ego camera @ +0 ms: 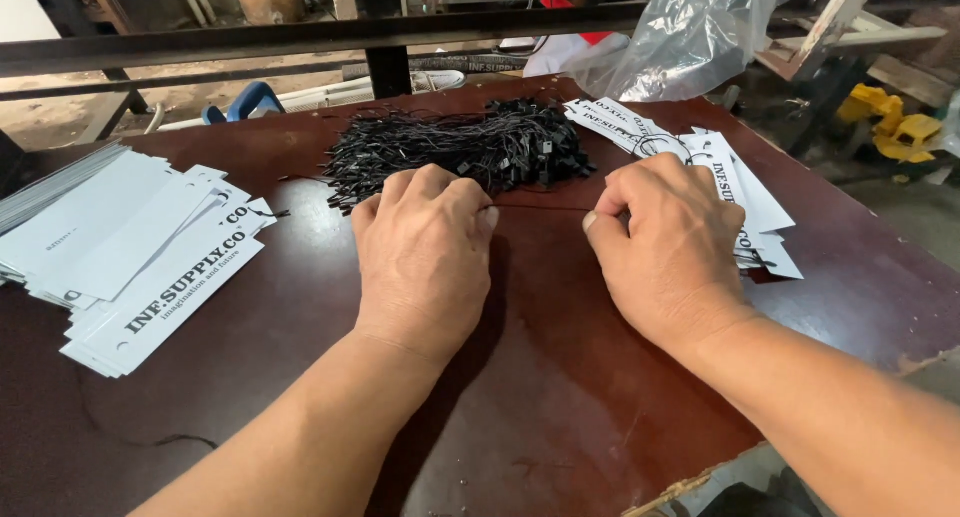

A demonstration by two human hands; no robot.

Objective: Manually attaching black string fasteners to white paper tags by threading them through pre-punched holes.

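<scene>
My left hand [425, 252] and my right hand [665, 242] rest knuckles-up on a dark brown table [560, 397], fingers curled. A thin black string [540, 208] stretches taut between their fingertips. Just beyond the hands lies a heap of black string fasteners [460, 147]. Under and beside my right hand is a pile of white printed paper tags [745, 192], some with strings through them. A larger fanned stack of white tags [140, 252] lies at the left of the table.
A crumpled clear plastic bag [690, 32] sits at the table's far right corner. Dark metal rails [300, 37] cross behind the table. Yellow objects [895, 122] lie on the floor at right. The table's near right edge [700, 482] is chipped.
</scene>
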